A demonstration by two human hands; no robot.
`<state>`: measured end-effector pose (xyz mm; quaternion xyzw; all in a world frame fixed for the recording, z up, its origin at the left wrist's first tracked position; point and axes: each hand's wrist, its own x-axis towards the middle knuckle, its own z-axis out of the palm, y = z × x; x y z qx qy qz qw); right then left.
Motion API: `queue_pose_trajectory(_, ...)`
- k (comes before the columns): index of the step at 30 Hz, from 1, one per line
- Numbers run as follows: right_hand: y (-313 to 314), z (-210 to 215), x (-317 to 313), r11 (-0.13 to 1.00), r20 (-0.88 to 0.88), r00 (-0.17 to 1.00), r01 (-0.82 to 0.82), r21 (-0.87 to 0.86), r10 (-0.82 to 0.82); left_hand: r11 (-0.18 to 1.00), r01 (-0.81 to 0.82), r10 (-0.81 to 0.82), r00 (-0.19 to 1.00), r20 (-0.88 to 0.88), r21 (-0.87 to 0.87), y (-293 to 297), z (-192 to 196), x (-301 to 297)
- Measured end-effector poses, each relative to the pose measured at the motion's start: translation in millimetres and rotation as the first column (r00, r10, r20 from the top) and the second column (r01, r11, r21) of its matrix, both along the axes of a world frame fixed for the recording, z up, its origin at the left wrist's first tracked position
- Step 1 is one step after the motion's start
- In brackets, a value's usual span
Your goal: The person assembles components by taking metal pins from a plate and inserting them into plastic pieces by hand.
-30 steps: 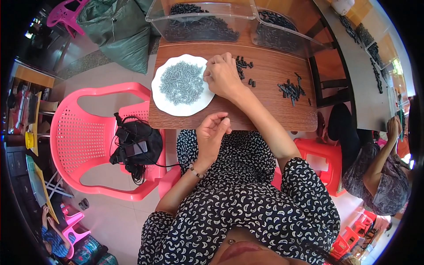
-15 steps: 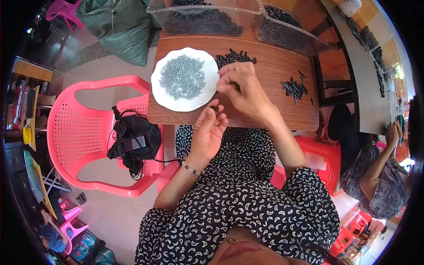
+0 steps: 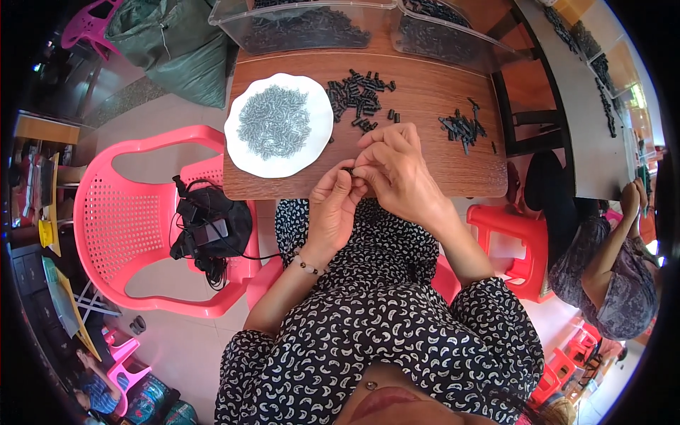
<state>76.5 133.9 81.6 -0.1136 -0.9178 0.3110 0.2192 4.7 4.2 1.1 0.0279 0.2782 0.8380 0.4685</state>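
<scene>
My left hand (image 3: 333, 209) pinches a small black cylindrical piece (image 3: 348, 171) between thumb and fingers, just off the table's near edge. My right hand (image 3: 401, 173) meets it there, thumb and fingertips pressed together at the piece; whatever they hold is too small to make out. Left of my hands lies a white scalloped plate (image 3: 237, 150) heaped with tiny silvery springs (image 3: 275, 122). Beyond my fingers is a loose pile of short black cylindrical pieces (image 3: 359, 95). Farther right on the brown table (image 3: 418, 85) sits a smaller pile of slim dark pieces (image 3: 464, 129).
Two clear plastic bins (image 3: 304, 32) of black parts stand along the far edge. A pink chair (image 3: 131, 212) at the left bears a black bag (image 3: 216, 219) with cables. A red stool (image 3: 510, 248) and another person (image 3: 605, 276) are at the right.
My right hand has come back from the plate's right edge to my left fingertips. The black pile it partly covered now shows more fully. The view has shifted slightly.
</scene>
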Motion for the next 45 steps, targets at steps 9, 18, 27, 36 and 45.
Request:
queue_pose_trajectory(9, 15.9, -13.0, 8.8, 0.969, -0.084, 0.996, 0.003, -0.248, -0.025, 0.992, 0.106, -0.117, 0.971, 0.21, 0.065, 2.8, -1.4, 1.9)
queue_pose_trajectory(18, 53.5, -26.8, 34.5, 0.946, 0.135, 0.948, 0.305, -0.107, -0.29, 0.991, 0.126, -0.134, 0.953, 0.273, 0.047, 7.2, -1.8, 4.6)
queue_pose_trajectory(27, 78.7, -50.0, 30.4, 0.939, 0.081, 0.936, 0.341, 0.045, -0.343, 0.982, 0.156, -0.188, 0.874, 0.447, 0.106, 7.9, -8.3, 7.3)
queue_pose_trajectory(36, 72.4, -50.7, 12.8, 0.983, 0.013, 0.987, 0.157, 0.095, -0.159, 0.982, 0.12, -0.179, 0.845, 0.503, 0.148, 5.0, -1.5, 3.3)
queue_pose_trajectory(45, 60.0, -58.5, 1.3, 0.992, -0.012, 0.997, 0.071, 0.102, -0.07, 0.987, 0.112, -0.157, 0.851, 0.501, 0.119, -2.3, -1.9, -0.1)
